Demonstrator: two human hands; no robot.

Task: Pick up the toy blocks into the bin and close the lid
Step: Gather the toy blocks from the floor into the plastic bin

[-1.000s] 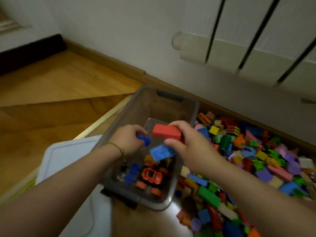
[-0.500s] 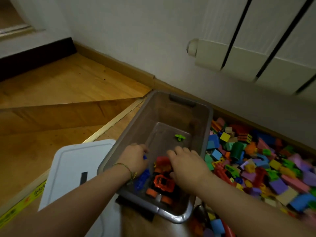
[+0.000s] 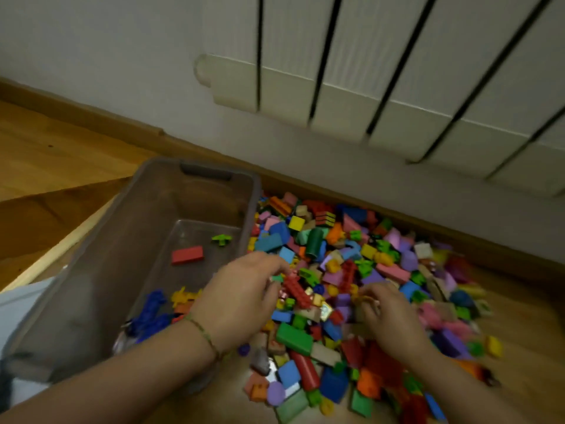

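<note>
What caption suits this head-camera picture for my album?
Left hand and right hand reach into the toy blocks heaped beside the open bin, a red block lying inside.

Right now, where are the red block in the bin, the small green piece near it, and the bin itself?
red block (image 3: 187, 254): head view, middle of its top face.
small green piece (image 3: 222, 239): head view, its centre.
bin (image 3: 205, 171): head view, handle on its far wall.

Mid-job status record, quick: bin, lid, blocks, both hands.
bin: open, mostly bare; few pieces inside, including a red block
lid: off, lying at the bin's left side
block pile: large, right of the bin, not yet binned
left hand: in the pile, fingers curled; grip unclear
right hand: in the pile; grip unclear
</note>
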